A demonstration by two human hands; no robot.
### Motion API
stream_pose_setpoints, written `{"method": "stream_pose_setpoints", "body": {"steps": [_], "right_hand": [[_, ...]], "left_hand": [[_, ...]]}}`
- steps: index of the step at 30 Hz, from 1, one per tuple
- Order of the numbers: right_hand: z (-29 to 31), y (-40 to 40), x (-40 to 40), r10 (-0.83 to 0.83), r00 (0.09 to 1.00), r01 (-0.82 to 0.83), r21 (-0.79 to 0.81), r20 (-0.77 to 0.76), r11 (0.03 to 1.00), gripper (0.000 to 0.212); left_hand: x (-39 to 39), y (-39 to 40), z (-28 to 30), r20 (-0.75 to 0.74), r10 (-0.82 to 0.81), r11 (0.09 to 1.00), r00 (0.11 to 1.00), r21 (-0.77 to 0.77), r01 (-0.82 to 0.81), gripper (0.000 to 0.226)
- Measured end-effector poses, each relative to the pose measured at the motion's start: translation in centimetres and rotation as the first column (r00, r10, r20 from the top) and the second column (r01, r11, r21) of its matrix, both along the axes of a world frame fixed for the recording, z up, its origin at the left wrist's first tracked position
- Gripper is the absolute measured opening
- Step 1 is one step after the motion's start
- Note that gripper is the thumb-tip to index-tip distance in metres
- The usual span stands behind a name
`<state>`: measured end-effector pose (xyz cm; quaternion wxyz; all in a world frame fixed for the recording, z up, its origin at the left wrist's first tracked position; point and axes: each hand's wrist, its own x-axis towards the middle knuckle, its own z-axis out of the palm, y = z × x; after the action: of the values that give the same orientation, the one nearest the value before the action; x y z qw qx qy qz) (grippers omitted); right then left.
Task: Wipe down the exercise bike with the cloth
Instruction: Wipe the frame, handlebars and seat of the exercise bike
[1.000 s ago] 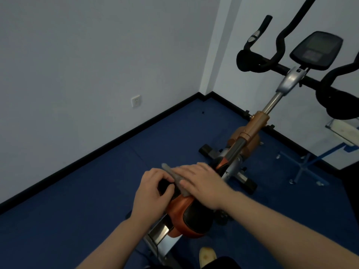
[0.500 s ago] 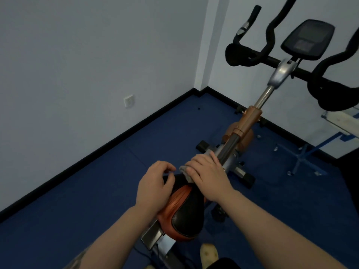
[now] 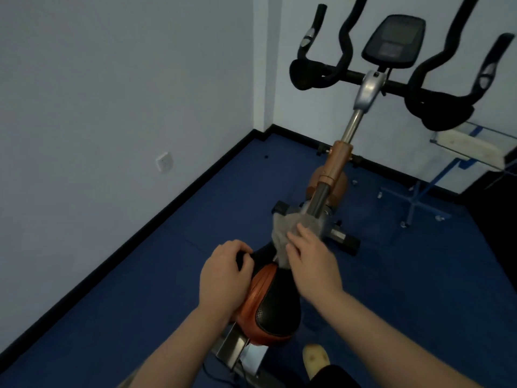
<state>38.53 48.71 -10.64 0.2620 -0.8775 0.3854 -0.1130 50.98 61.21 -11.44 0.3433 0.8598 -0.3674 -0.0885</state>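
The exercise bike (image 3: 330, 191) stands lengthwise in front of the person, its saddle (image 3: 268, 301) nearest the camera and its handlebars (image 3: 436, 91) and console (image 3: 394, 40) far off toward 1 o'clock.

The left hand (image 3: 223, 278) sits on the saddle's left flank, at about 9 o'clock from the saddle's middle. Its fingers curl over the edge near the narrow front of the seat. That grip probably steadies the saddle so it does not swivel under the wiping pressure.

The right hand (image 3: 310, 259) lies at about 1 o'clock from the saddle's middle, over the nose of the seat. Its fingers are fairly straight and spread, pressing down on the grey cloth (image 3: 285, 233) rather than bunching it. A flat hand like this spreads the cloth over more surface, which suits wiping.

The cloth is draped over the saddle's nose and reaches forward toward 12 o'clock, near the lower end of the metal frame tube (image 3: 319, 200). Whether it touches the tube I cannot tell, since the fabric blurs into the grey parts behind it.

Judging by this, the wiping is at the front of the saddle, and the frame, post and handlebars likely remain to do.

A beige slipper (image 3: 316, 359) shows on the blue floor (image 3: 140, 303) at 6 o'clock.
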Motion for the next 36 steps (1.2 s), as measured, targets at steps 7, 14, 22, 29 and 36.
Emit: {"method": "stream_pose_setpoints", "body": {"steps": [7, 14, 22, 29, 36], "right_hand": [[0.6, -0.1, 1.5, -0.189, 0.981, 0.191, 0.096, -0.033, 0.977, 0.048], [0.5, 0.6, 0.8, -0.087, 0.987, 0.126, 0.304, -0.138, 0.944, 0.064], [-0.6, -4.5, 4.0, -0.283, 0.951, 0.303, 0.551, -0.124, 0.778, 0.069], [-1.5, -5.0, 3.0, 0.191, 0.981, -0.191, 0.018, -0.034, 0.981, 0.042], [0.2, -5.0, -0.1, 0.542, 0.834, -0.548, 0.05, 0.101, 0.835, 0.043]], "left_hand": [[0.1, -0.2, -0.1, 0.005, -0.036, 0.999, 0.999, -0.019, 0.036, 0.012], [0.0, 0.2, -0.2, -0.013, -0.041, 0.999, 0.999, -0.012, 0.041, 0.012], [0.1, -0.1, 0.1, -0.029, -0.012, 1.0, 1.0, 0.011, 0.012, 0.012], [0.0, -0.3, 0.2, -0.046, 0.025, 0.999, 0.999, 0.033, -0.023, 0.011], [-0.2, -0.4, 0.1, -0.043, 0.083, 0.996, 0.996, 0.034, -0.081, 0.009]]}}
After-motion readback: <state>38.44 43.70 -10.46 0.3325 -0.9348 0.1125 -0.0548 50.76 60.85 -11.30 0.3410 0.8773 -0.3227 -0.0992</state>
